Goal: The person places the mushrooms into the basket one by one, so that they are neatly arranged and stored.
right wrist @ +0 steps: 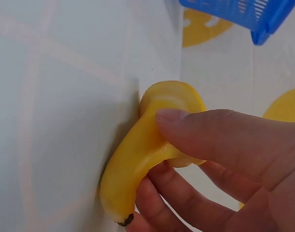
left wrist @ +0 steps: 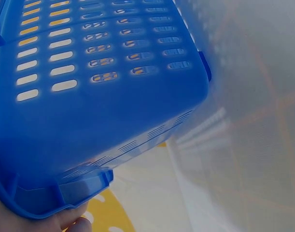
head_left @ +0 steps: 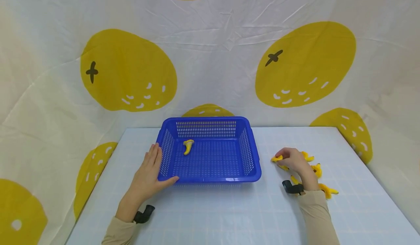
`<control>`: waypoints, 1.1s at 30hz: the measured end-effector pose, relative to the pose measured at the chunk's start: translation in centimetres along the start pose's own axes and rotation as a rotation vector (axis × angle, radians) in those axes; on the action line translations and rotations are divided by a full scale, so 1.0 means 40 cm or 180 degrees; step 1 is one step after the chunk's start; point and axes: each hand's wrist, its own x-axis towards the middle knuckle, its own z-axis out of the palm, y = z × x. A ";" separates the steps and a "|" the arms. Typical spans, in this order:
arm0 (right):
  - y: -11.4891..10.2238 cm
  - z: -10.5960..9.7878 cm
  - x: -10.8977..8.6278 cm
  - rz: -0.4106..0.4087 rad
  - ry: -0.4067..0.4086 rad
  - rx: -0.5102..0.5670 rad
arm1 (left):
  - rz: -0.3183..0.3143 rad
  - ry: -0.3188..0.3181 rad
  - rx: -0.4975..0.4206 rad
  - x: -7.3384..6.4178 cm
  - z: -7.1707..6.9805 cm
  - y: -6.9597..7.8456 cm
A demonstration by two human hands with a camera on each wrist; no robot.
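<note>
A blue plastic basket (head_left: 210, 179) with slotted walls stands on the table. My left hand (head_left: 147, 174) rests on its front left corner, fingers straight along the left rim and thumb over the front rim. Inside the basket, towards the back left, lies one small yellow banana-shaped toy (head_left: 188, 147). To the right of the basket, my right hand (head_left: 295, 161) pinches another banana-shaped toy (right wrist: 133, 159) between thumb and fingers, close to the tabletop. It has a flared, rounded end and a dark tip. Several more yellow pieces (head_left: 317, 170) lie around and partly beneath the right hand and wrist.
The table (head_left: 210, 216) has a pale checked cover. Behind it and at the sides hangs white cloth (head_left: 213, 73) printed with large yellow fruit shapes. Each wrist wears a black camera mount, such as the one on the right wrist (head_left: 292, 187).
</note>
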 end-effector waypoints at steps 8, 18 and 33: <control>0.008 0.005 0.000 0.0013 0.0028 -0.0004 | -0.0035 -0.0046 -0.0018 -0.005 0.005 0.001; -0.010 -0.003 -0.011 -0.0156 0.0268 0.0035 | -0.0049 -0.0054 -0.0010 -0.006 0.007 0.000; -0.067 -0.023 -0.037 -0.0295 0.0779 0.0380 | -0.0050 -0.0051 0.0022 0.000 0.006 -0.003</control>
